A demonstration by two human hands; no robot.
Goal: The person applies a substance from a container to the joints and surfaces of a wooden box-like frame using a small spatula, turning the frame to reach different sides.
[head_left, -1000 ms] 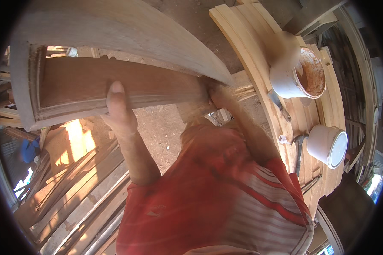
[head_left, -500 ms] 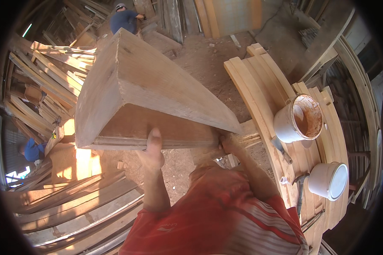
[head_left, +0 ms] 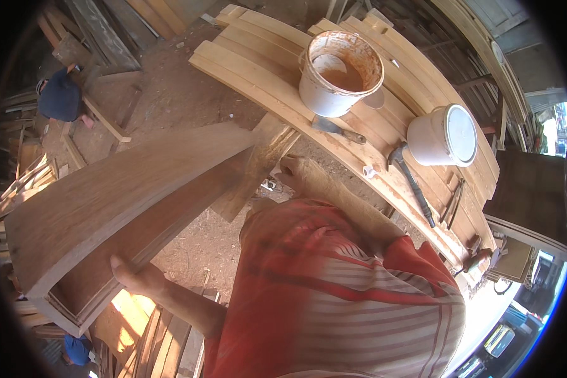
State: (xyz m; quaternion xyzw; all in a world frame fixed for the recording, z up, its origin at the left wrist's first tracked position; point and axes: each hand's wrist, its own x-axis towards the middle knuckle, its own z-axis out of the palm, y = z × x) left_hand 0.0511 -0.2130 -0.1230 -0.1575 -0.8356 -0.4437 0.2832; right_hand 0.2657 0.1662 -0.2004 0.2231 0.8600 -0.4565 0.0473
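Observation:
A long wooden box with one open side slants across the left half of the head view. My left hand grips its lower edge near the close end, thumb over the rim and fingers underneath. Beyond the box's far right end is my right hand, in front of my body by a wooden board. It looks apart from the box; its fingers are blurred and mostly turned out of sight.
To the right, stacked planks carry a stained white bucket, a lidded white bucket, a scraper, a hammer and pliers. One person crouches far left; another in blue is lower left, near timber.
My view has turned right, and the box now lies farther left, tilted differently. My right hand has come off its right end. My left hand still holds it.

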